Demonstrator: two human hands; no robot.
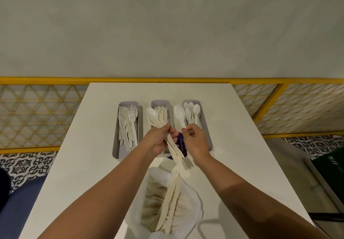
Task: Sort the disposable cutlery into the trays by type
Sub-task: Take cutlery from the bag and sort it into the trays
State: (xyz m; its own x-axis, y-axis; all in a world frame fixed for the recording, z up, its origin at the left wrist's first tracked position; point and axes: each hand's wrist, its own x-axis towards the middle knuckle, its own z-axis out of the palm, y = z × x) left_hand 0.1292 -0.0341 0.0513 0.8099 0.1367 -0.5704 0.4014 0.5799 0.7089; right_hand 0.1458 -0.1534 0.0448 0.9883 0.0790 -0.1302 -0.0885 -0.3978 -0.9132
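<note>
Three grey trays stand side by side on the white table [74, 164]. The left tray [115, 145] holds forks, the middle tray [161, 103] holds knives, and the right tray [205, 127] holds spoons. My left hand [158, 140] grips a bundle of spoons [153, 117] and other pale cutlery above the middle tray. My right hand [195, 142] pinches the handle of a single white spoon [179, 115], its bowl pointing away, just left of the right tray. A white plastic bag [193, 209] near me holds several more pieces of cutlery.
A purple card [181, 142] with white lettering lies between the middle and right trays, partly under my hands. A yellow-framed lattice railing [37, 116] runs behind the table. A green box [331, 166] sits on the floor at the right.
</note>
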